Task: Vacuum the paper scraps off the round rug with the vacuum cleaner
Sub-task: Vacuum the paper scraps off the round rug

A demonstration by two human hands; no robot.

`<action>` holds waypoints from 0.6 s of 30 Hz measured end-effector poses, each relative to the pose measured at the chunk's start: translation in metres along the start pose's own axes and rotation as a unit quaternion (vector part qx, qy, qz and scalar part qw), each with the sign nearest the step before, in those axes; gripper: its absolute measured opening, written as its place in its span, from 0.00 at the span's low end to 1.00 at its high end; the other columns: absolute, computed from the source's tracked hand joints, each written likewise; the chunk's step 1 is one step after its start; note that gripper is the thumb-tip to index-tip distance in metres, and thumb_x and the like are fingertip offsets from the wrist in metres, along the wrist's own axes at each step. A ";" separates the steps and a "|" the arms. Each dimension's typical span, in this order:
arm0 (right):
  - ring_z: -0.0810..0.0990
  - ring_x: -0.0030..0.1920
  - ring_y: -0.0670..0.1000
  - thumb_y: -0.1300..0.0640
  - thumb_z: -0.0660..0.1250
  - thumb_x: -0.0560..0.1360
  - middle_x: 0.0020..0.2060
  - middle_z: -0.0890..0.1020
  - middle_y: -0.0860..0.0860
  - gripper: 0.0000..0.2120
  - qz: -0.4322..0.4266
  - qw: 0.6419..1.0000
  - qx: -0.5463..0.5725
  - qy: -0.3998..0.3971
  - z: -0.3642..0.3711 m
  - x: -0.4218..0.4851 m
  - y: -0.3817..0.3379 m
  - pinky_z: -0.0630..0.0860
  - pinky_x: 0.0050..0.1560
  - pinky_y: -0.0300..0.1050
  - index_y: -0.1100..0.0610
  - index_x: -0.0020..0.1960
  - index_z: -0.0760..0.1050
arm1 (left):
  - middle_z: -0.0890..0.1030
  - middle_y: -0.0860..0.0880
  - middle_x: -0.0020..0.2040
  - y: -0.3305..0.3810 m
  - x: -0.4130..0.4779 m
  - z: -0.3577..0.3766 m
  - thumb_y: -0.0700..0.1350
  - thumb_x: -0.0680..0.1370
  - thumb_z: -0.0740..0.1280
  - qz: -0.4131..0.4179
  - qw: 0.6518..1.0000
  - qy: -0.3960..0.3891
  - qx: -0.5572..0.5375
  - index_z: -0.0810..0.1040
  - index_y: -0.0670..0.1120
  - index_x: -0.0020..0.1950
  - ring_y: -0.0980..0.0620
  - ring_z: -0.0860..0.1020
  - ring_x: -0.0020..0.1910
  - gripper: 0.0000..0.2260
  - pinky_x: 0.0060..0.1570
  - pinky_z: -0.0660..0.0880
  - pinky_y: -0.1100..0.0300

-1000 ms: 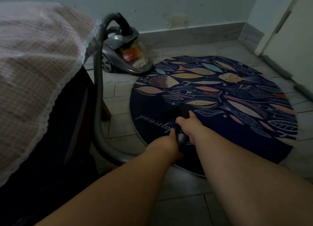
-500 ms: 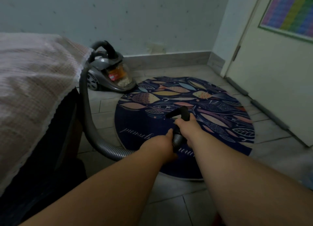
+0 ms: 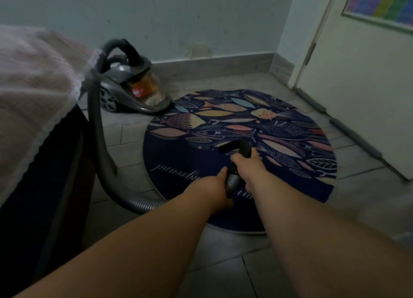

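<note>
The left hand (image 3: 215,187) grips the ribbed hose (image 3: 232,183) and the right hand (image 3: 248,169) grips its black handle (image 3: 242,147), above the near part of the round rug (image 3: 178,157). The vacuum cleaner (image 3: 131,90) sits on the floor beside the rug's far left edge.

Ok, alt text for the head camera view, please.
A person's right hand grips a black vacuum nozzle and the left hand the ribbed hose behind it, over a round fish-patterned rug. The grey canister vacuum sits beyond, beside cloth-covered furniture.
</note>
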State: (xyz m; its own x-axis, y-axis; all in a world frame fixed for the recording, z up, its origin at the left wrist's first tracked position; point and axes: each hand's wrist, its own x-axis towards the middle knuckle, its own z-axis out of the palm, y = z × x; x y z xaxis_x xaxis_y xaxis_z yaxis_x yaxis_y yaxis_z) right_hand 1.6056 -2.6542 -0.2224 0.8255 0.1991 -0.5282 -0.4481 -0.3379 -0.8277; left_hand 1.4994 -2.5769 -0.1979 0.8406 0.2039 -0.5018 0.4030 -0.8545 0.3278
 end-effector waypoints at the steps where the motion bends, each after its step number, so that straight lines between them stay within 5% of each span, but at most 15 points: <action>1: 0.75 0.49 0.56 0.54 0.66 0.78 0.61 0.73 0.55 0.34 0.003 1.000 -0.002 -0.004 0.002 0.008 0.007 0.75 0.45 0.50 0.45 0.79 0.55 | 0.73 0.44 0.66 -0.003 0.007 0.006 0.53 0.75 0.67 -0.001 1.000 -0.001 -0.002 0.38 0.53 0.78 0.45 0.73 0.61 0.44 0.59 0.71 0.53; 11: 0.76 0.57 0.60 0.52 0.66 0.77 0.69 0.71 0.56 0.39 0.070 0.997 -0.002 -0.017 0.010 0.054 0.034 0.78 0.57 0.58 0.40 0.80 0.48 | 0.71 0.44 0.68 -0.013 0.050 0.030 0.52 0.75 0.68 -0.016 0.999 -0.033 0.000 0.38 0.53 0.78 0.45 0.73 0.62 0.44 0.60 0.70 0.53; 14: 0.76 0.52 0.58 0.52 0.65 0.78 0.68 0.70 0.56 0.38 0.076 0.997 -0.008 0.008 -0.005 0.057 0.031 0.78 0.48 0.53 0.40 0.80 0.47 | 0.71 0.44 0.68 0.000 0.061 0.032 0.52 0.75 0.68 -0.007 0.999 -0.044 0.006 0.37 0.55 0.77 0.45 0.73 0.62 0.44 0.60 0.72 0.52; 18: 0.76 0.53 0.61 0.52 0.65 0.78 0.66 0.71 0.58 0.39 0.105 0.993 -0.013 0.053 -0.035 0.059 0.029 0.79 0.52 0.59 0.38 0.80 0.46 | 0.72 0.44 0.66 0.027 0.073 0.036 0.52 0.75 0.68 0.014 0.998 -0.061 0.017 0.37 0.56 0.77 0.45 0.73 0.61 0.44 0.61 0.72 0.51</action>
State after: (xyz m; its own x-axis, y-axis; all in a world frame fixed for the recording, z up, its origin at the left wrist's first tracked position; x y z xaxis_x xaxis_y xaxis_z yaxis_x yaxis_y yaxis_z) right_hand 1.6535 -2.6843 -0.2712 0.7469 0.0236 -0.6646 -0.6067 -0.3850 -0.6955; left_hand 1.5583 -2.6019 -0.2545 0.7998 0.1211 -0.5879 0.3655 -0.8752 0.3169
